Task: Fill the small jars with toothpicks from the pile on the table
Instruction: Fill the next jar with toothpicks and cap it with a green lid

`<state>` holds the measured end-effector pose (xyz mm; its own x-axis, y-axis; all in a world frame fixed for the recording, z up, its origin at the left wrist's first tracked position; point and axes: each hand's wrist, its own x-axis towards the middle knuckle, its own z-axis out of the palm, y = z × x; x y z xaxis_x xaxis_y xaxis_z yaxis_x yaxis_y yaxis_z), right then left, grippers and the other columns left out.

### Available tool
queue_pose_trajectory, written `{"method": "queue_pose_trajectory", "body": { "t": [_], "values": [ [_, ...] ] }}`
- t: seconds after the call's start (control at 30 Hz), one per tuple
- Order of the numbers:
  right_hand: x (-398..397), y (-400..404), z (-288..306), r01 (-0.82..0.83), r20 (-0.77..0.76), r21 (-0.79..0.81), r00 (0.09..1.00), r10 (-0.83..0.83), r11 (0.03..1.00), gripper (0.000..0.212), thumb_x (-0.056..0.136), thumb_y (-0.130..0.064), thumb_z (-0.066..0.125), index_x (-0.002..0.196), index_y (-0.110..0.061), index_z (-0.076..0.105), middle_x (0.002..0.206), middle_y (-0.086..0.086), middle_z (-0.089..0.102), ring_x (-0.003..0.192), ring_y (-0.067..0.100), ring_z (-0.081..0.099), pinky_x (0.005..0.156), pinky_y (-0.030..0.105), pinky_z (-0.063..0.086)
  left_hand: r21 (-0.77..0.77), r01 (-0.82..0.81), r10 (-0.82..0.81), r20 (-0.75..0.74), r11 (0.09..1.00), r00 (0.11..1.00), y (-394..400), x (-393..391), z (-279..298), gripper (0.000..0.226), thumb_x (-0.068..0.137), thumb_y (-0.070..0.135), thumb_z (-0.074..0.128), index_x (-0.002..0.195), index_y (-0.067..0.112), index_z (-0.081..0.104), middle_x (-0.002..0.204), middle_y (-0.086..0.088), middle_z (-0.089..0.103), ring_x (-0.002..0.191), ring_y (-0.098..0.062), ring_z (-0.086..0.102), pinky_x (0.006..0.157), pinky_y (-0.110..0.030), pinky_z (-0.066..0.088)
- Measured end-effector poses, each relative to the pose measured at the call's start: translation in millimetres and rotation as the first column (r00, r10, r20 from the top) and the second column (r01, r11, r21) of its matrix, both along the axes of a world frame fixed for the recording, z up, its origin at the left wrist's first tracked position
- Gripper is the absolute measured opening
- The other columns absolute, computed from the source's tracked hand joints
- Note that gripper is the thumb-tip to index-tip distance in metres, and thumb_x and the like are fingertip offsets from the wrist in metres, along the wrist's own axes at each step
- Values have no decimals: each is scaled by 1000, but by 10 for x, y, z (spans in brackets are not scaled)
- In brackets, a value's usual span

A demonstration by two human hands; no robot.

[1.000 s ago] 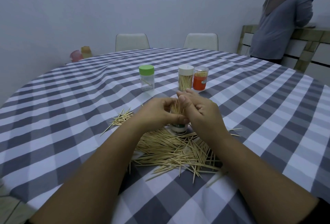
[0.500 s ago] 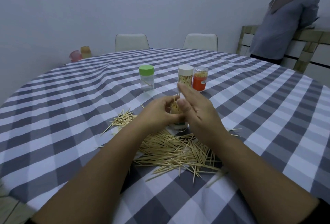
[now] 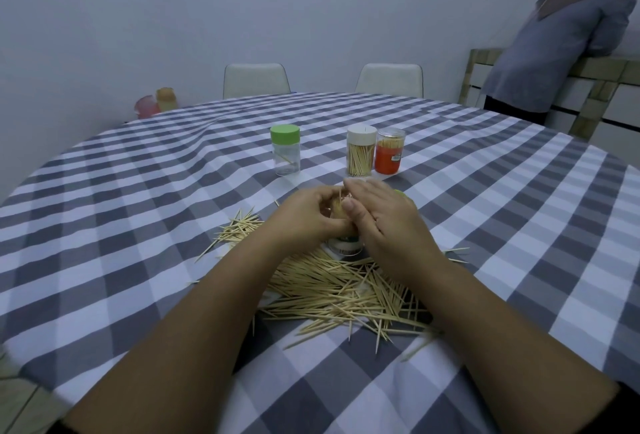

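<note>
- Presently on the round table (image 3: pixel 138 191), under a grey-and-white checked cloth: four jars counted, one pile of toothpicks, two hands.
- Jar with green lid (image 3: pixel 285 149): stands toward the far middle of the table, nearly empty, a stray toothpick or two inside.
- Jar with white lid (image 3: pixel 361 150): right of the green-lidded one and apart from it, packed with upright toothpicks.
- Orange jar (image 3: pixel 389 155): clear-topped, just beside the white-lidded jar on its right.
- Open jar (image 3: pixel 344 246): stands between the two hands at the far edge of the pile; only its lower part shows, toothpick ends rising above it between the fingers.
- Toothpick pile (image 3: pixel 346 291): one loose heap near the table's near edge, lying under both wrists, with a smaller spray fanning out to the left.
- Left hand (image 3: pixel 308 219): fingers curled round the open jar and its bundle, gripping.
- Right hand (image 3: pixel 384 222): fingers fairly straight, laid over the top of the bundle, thumb against its side.
- Green object (image 3: pixel 401 194): only a sliver peeks out beyond the right hand; kind cannot be told.
- Room: bare cloth lies to the left and right of the pile and between the hands and the far jars.
- Beyond the far edge: two chairs (image 3: pixel 256 80); a person (image 3: pixel 561 42) stands at the far right.
</note>
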<state>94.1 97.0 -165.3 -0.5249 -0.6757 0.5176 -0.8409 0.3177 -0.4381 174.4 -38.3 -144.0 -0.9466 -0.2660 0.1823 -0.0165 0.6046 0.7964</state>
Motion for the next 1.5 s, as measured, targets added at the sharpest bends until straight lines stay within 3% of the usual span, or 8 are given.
{"method": "queue_pose_trajectory", "body": {
  "t": [0.13, 0.3, 0.43, 0.73, 1.03, 1.2, 1.3, 1.5],
  "values": [
    [19, -11, 2, -96, 122, -41, 987, 100, 995, 63, 92, -54, 27, 149, -25, 26, 153, -7, 30, 141, 3, 17, 117, 43, 17, 10, 53, -54, 92, 999, 994, -33, 22, 28, 57, 77, 20, 77, 129, 23, 55, 109, 4, 69, 99, -8, 65, 86, -26, 53],
    [31, 0, 27, -99, 141, -56, 984, 106, 994, 59, 92, -50, 26, 138, -20, 47, 146, -7, 43, 139, 1, 24, 116, 39, 20, -27, 50, -45, 155, 998, 987, -39, 52, 56, 43, 73, 23, 80, 113, 23, 63, 98, 4, 71, 91, -8, 66, 77, -17, 51],
    [-17, 71, 74, -33, 294, -275, 949, 117, 961, 56, 92, -52, 32, 136, -21, 50, 142, -8, 47, 130, -2, 35, 110, 23, 28, 6, 36, -36, 238, 999, 971, -142, 92, 120, 66, 80, 19, 75, 139, 23, 46, 126, 8, 61, 117, -5, 55, 96, -20, 42],
    [-4, 63, 81, -83, 281, -69, 955, 99, 994, 58, 87, -60, 32, 132, -32, 53, 147, -11, 38, 137, 5, 27, 113, 36, 24, -293, -76, 188, 374, 953, 908, -280, 151, 116, 57, 95, 6, 41, 148, 26, 32, 151, 6, 35, 138, -14, 32, 106, -23, 24],
    [-1, 104, 88, -142, 438, -94, 883, 169, 985, 80, 80, -26, 73, 144, -40, 28, 137, -8, 46, 119, 6, 48, 91, 22, 45, -296, 117, 59, 525, 948, 849, -257, 230, 220, 66, 88, 8, 57, 146, 26, 34, 141, 14, 48, 112, -1, 45, 95, -17, 35],
    [-7, 125, 108, -113, 443, -147, 881, 168, 983, 79, 82, -27, 72, 143, -43, 25, 131, -9, 46, 112, 8, 51, 86, 22, 48, -465, 170, 128, 543, 869, 830, -134, 277, 260, 69, 83, 25, 69, 144, 35, 37, 143, 9, 46, 122, -12, 47, 92, -21, 36],
    [12, 124, 111, -87, 425, -142, 894, 141, 986, 78, 83, -29, 71, 144, -42, 24, 131, -8, 47, 112, 8, 51, 91, 27, 48, -553, 147, 161, 469, 820, 869, -32, 238, 231, 56, 87, 25, 64, 140, 33, 46, 129, 2, 58, 102, -15, 55, 76, -22, 39],
    [9, 125, 109, -40, 421, -164, 901, 107, 986, 78, 82, -31, 71, 144, -40, 24, 127, -7, 47, 110, 10, 52, 90, 30, 50, -801, 117, 285, 340, 587, 896, 38, 35, 141, 35, 97, 22, 46, 129, 30, 59, 110, -7, 62, 100, -25, 58, 75, -29, 43]
  ]
}}
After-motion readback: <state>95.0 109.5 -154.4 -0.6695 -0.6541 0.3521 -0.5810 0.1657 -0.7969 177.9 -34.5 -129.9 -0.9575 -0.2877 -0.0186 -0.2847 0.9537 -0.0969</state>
